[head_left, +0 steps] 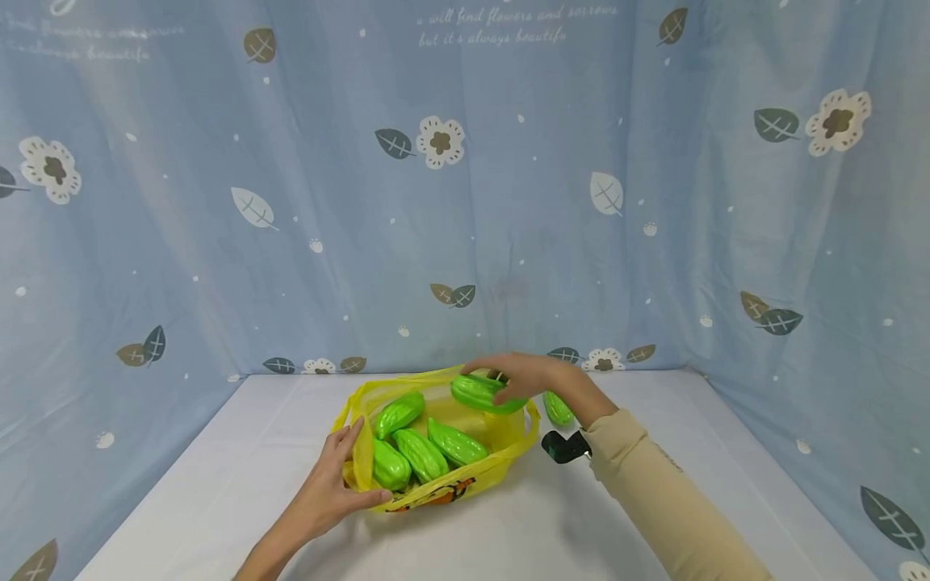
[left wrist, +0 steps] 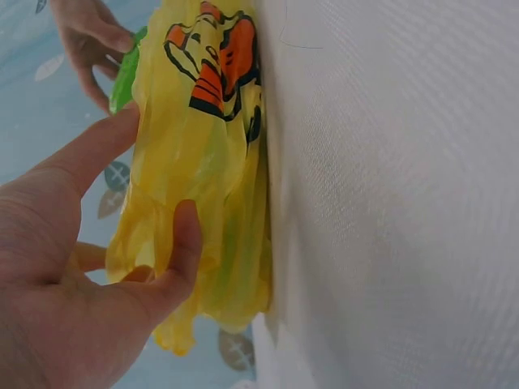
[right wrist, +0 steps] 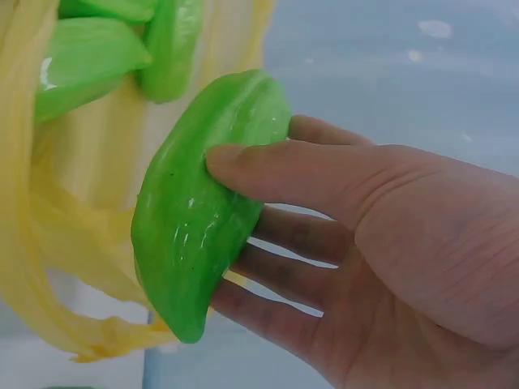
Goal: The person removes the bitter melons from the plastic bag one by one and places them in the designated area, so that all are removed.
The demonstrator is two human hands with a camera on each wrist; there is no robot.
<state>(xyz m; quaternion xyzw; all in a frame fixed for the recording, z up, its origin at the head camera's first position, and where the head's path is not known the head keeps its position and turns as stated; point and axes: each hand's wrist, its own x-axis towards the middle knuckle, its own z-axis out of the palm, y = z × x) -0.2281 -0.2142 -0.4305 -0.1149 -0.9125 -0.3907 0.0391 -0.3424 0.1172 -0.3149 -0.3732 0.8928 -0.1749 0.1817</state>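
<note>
Since the left hand (head_left: 329, 486) is pinching the yellow plastic bag (head_left: 501, 468) by its side — probably to keep it gaping — the right hand (head_left: 529, 375) grips one ridged green fruit (head_left: 474, 393) over the opening, thumb against fingers.

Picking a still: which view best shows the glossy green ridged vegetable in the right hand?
Right wrist: the glossy green ridged vegetable appears large, nearly whole. Head shows it small, partly covered; left wrist, only a sliver.

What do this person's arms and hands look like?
The left hand and right hand are bare, with no gloves visible. On the right is a beige sleeve with a bunched cuff; the left forearm shows no sleeve. A black object shows by the cuff; whether attached is unclear.
</note>
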